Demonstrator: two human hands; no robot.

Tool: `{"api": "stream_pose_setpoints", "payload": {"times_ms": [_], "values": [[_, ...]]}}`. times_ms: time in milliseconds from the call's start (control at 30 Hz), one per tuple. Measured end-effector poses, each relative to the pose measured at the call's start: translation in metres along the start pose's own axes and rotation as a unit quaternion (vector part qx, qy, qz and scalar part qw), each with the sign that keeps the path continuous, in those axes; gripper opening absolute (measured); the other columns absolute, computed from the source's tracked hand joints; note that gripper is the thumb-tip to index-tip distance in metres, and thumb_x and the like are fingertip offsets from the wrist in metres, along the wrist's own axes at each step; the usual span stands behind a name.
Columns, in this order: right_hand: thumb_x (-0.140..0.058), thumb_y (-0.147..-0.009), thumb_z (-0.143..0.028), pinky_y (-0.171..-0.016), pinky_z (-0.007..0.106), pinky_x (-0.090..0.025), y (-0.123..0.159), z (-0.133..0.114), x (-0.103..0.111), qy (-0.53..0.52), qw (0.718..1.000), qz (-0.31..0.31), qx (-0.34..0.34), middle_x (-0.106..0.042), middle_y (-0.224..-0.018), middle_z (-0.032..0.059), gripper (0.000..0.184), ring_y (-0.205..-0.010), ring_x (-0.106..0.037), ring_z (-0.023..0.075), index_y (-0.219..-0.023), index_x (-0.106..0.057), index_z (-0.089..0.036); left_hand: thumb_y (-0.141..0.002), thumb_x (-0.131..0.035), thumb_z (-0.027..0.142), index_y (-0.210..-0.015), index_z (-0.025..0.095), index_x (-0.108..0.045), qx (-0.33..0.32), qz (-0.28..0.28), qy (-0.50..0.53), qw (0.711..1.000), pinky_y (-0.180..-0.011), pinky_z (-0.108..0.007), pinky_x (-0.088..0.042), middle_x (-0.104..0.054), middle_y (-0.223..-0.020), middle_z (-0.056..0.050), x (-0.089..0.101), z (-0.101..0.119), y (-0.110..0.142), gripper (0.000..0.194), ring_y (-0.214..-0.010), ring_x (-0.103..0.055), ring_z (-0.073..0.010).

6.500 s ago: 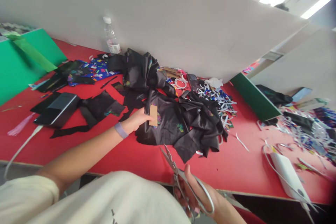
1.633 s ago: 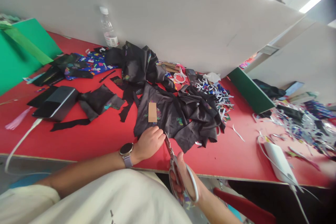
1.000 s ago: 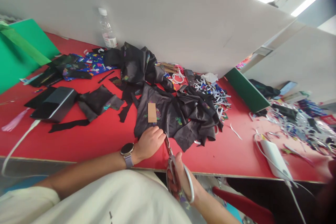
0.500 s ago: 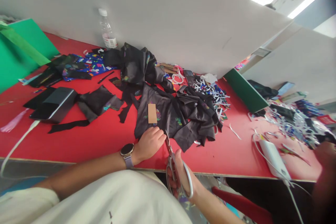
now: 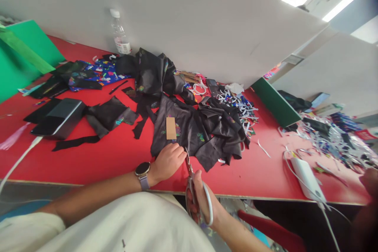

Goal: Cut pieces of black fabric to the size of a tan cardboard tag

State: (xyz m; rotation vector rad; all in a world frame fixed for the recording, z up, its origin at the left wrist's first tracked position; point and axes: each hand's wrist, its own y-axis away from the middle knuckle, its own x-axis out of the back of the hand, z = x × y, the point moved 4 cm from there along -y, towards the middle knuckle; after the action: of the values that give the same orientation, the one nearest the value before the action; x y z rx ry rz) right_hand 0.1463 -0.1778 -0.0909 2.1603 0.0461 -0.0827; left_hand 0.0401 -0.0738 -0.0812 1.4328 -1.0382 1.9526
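The brown card (image 5: 171, 128), gripped by the left hand (image 5: 168, 162) a few seconds ago, now lies untouched on the black floral cloth (image 5: 189, 122), and that hand has come to the cloth's near edge, fingers curled, though I cannot tell whether they pinch it. The right hand (image 5: 203, 199) has its fingers wrapped around the pinking shears (image 5: 189, 168), whose narrowed blades reach that edge just right of the left hand, so attention seems to have shifted from card to cloth.
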Motion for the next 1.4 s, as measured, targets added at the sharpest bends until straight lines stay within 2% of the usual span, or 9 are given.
{"api": "stream_pose_setpoints", "payload": {"times_ms": [133,300,500,767,1033,1233,1400], "values": [[-0.011,-0.079,-0.084,-0.026,0.019,-0.031,0.0,-0.001,0.001,-0.013,1.0,-0.018,0.005,-0.038,-0.037,-0.005,0.072,-0.027,-0.036,0.0085,-0.061,-0.04,-0.02,-0.091,-0.047,0.012,-0.078,0.018,-0.053,0.001,-0.007,0.002,1.0,-0.069,-0.037,-0.036,-0.054,-0.078,-0.004,0.002,0.001,0.0,0.016,-0.076,-0.046,-0.0215],[-0.015,-0.079,-0.084,-0.024,0.02,-0.033,0.0,-0.008,0.001,-0.004,1.0,-0.018,0.01,-0.037,-0.038,-0.0054,0.07,-0.027,-0.035,0.0086,-0.061,-0.04,-0.021,-0.092,-0.045,0.012,-0.078,0.019,-0.053,-0.003,0.002,0.001,1.0,-0.068,-0.036,-0.036,-0.054,-0.078,-0.004,0.004,0.002,0.0,0.018,-0.075,-0.046,-0.0208],[-0.014,-0.08,-0.083,-0.023,0.02,-0.031,0.0,-0.009,0.001,0.008,1.0,0.005,0.003,-0.035,-0.037,-0.0063,0.069,-0.025,-0.032,0.0078,-0.062,-0.04,-0.021,-0.091,-0.046,0.011,-0.076,0.019,-0.053,-0.001,0.004,-0.006,1.0,-0.067,-0.036,-0.035,-0.054,-0.077,-0.004,0.004,0.002,-0.001,0.018,-0.074,-0.046,-0.0208],[-0.015,-0.077,-0.085,-0.024,0.018,-0.029,0.002,-0.007,0.003,0.038,0.999,0.013,0.026,-0.033,-0.035,-0.007,0.07,-0.024,-0.03,0.0062,-0.06,-0.037,-0.02,-0.09,-0.048,0.012,-0.077,0.019,-0.053,-0.002,0.0,-0.003,1.0,-0.067,-0.036,-0.035,-0.055,-0.078,-0.004,0.003,0.002,-0.001,0.016,-0.076,-0.047,-0.0215],[-0.013,-0.078,-0.085,-0.024,0.019,-0.03,0.002,-0.005,0.004,-0.007,1.0,-0.004,-0.005,-0.035,-0.035,-0.0059,0.072,-0.024,-0.032,0.0076,-0.061,-0.039,-0.02,-0.088,-0.055,0.024,-0.087,0.018,-0.057,0.061,0.0,-0.012,0.998,-0.07,-0.039,-0.036,-0.057,-0.084,-0.006,0.0,-0.004,-0.002,0.006,-0.084,-0.049,-0.0245],[-0.019,-0.074,-0.088,-0.024,0.019,-0.032,0.001,-0.004,0.006,-0.017,1.0,-0.013,0.007,-0.038,-0.038,-0.006,0.072,-0.026,-0.036,0.0085,-0.064,-0.042,-0.02,-0.09,-0.051,0.015,-0.08,0.019,-0.057,0.036,-0.002,-0.021,0.999,-0.069,-0.038,-0.035,-0.056,-0.079,-0.004,0.002,-0.002,-0.002,0.012,-0.082,-0.049,-0.0236],[-0.018,-0.076,-0.087,-0.024,0.02,-0.032,0.002,-0.007,0.008,0.004,1.0,-0.016,0.015,-0.038,-0.037,-0.0051,0.072,-0.025,-0.035,0.0086,-0.06,-0.041,-0.02,-0.089,-0.053,0.015,-0.077,0.019,-0.055,0.022,0.01,-0.022,0.999,-0.07,-0.038,-0.036,-0.056,-0.078,-0.003,0.004,-0.001,-0.002,0.013,-0.082,-0.048,-0.0232]]}}
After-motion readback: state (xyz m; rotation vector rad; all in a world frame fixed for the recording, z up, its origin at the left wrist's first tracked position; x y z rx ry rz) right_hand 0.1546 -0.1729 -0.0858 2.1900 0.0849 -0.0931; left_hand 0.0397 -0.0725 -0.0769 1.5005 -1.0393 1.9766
